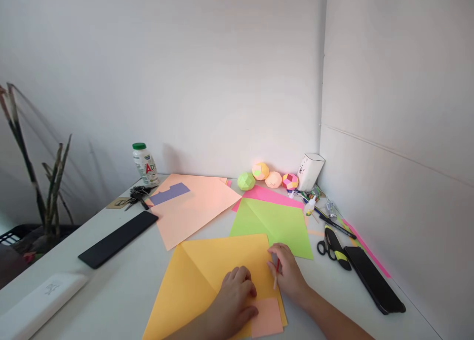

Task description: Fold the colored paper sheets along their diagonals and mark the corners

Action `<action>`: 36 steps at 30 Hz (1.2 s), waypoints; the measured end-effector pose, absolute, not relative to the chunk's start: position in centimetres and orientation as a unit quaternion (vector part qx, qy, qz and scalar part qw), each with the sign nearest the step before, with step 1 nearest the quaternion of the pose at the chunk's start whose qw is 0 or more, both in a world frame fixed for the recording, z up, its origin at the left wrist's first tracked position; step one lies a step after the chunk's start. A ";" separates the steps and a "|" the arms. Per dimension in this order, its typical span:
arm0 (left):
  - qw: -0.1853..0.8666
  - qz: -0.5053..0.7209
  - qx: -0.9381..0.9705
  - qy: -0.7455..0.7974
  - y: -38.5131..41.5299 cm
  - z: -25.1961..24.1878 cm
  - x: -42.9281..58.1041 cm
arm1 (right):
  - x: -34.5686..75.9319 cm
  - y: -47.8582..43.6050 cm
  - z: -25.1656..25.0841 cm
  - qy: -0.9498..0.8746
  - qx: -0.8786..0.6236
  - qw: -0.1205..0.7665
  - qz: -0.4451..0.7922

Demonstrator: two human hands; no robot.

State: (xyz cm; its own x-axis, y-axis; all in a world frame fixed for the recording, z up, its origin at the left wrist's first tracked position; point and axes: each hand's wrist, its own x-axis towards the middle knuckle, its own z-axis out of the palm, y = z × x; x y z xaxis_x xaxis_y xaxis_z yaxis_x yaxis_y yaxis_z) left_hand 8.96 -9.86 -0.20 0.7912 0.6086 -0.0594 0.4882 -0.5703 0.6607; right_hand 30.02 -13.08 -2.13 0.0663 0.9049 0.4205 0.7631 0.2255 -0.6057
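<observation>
Right grip (292, 273): clamped on a slim stick (276, 279), red above and paler toward its lower tip, at the right edge of the yellow sheet (177, 285). Stick's exact kind hard to judge; fingers cover part of it. Left grip (231, 300): resting on the right half of the yellow sheet, fingers curled, thumb apart from them and touching a small pink square (267, 320). Square lies on the yellow sheet, near its right edge. Yellow sheet itself flat on the white tabletop (122, 290), with a slanting crease.

Around the yellow sheet: green sheet (274, 221) at its far right corner, partly covered by it. Large peach sheet (200, 202) just beyond its far left corner. To its left, a black slab (118, 239), and farther left a white case (48, 305). To its right, well apart, scissors (326, 248) and a black phone-like object (374, 281). Well beyond its far edge: faceted paper balls (246, 181) and, off to the left, a green-capped bottle (145, 165).
</observation>
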 end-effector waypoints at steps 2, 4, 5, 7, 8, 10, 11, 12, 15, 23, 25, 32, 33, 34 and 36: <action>0.342 0.090 0.884 0.307 -9.9 -0.4 9.0 | 30.0 -13.1 -2.1 -0.678 -0.615 0.391 0.093; 0.338 0.093 0.886 0.303 -9.9 -0.6 9.0 | 30.0 -13.1 -2.1 -0.680 -0.614 0.390 0.097; 0.335 0.094 0.888 0.301 -9.8 -0.7 9.0 | 29.9 -13.1 -2.1 -0.682 -0.612 0.388 0.099; 0.329 0.095 0.892 0.295 -9.8 -0.9 8.9 | 29.8 -13.1 -2.0 -0.688 -0.608 0.384 0.104; 0.326 0.097 0.894 0.292 -9.7 -1.0 8.9 | 29.7 -13.2 -2.0 -0.691 -0.605 0.381 0.107; 0.321 0.100 0.898 0.285 -9.6 -1.2 8.9 | 29.7 -13.2 -2.2 -0.694 -0.603 0.377 0.110; 0.318 0.102 0.899 0.282 -9.6 -1.3 8.8 | 29.7 -13.3 -2.3 -0.694 -0.605 0.374 0.111; 0.316 0.104 0.900 0.280 -9.5 -1.3 8.8 | 29.7 -13.4 -2.4 -0.693 -0.611 0.367 0.113; 0.309 0.114 0.903 0.277 -9.5 -1.6 8.8 | 29.8 -13.6 -2.7 -0.690 -0.634 0.328 0.120; 0.299 0.144 0.909 0.253 -9.4 -2.2 8.8 | 29.6 -13.7 -2.0 -0.715 -0.634 0.268 0.124; 0.298 0.147 0.910 0.248 -9.4 -2.3 8.7 | 29.5 -13.8 -1.9 -0.715 -0.634 0.265 0.127; 0.289 0.115 0.915 0.258 -9.4 -2.9 8.8 | 29.3 -14.2 -2.1 -0.709 -0.611 0.330 0.122; 0.289 0.112 0.913 0.265 -9.4 -3.1 8.9 | 29.2 -14.3 -2.0 -0.705 -0.609 0.340 0.127; 0.290 0.111 0.911 0.270 -9.4 -3.2 9.0 | 29.1 -14.4 -2.0 -0.701 -0.607 0.350 0.131; 0.293 0.116 0.909 0.272 -9.4 -3.3 9.0 | 29.1 -14.6 -1.8 -0.693 -0.604 0.367 0.140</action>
